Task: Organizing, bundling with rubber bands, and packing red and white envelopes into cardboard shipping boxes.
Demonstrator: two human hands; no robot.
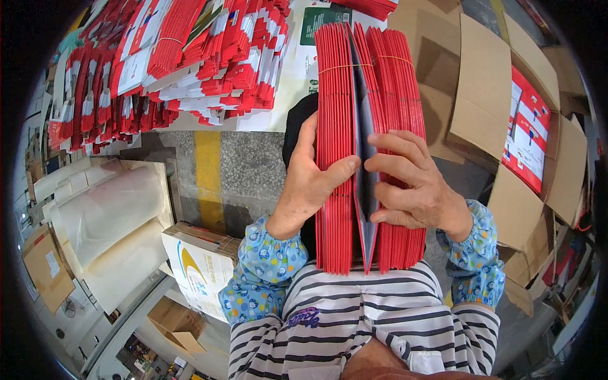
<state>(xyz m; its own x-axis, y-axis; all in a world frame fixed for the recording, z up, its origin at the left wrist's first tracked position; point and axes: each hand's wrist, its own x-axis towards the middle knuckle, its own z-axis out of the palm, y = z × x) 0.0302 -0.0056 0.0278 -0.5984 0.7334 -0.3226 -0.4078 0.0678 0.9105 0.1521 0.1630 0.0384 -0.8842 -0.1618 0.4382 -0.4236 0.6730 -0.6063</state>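
Upright against my striped shirt stands a thick stack of red flat-folded cartons (335,234), their folded edges facing up. A rubber band (345,67) runs round its left part, and another crosses the right part (400,88). Between the two parts a gap shows a grey inner face (363,126). My left hand (310,183) is wrapped round the left side, its thumb lying across the edges at the gap. My right hand (415,183) grips the right part, fingers curled over the edges with their tips at the gap. Its thumb is partly hidden.
Heaps of red and white folded cartons (234,69) cover the table (278,114) at the far left. Open cardboard boxes stand at the right, one holding red packages (527,136). Left of me are a rack with pale sheets (117,212) and a white printed carton (196,269).
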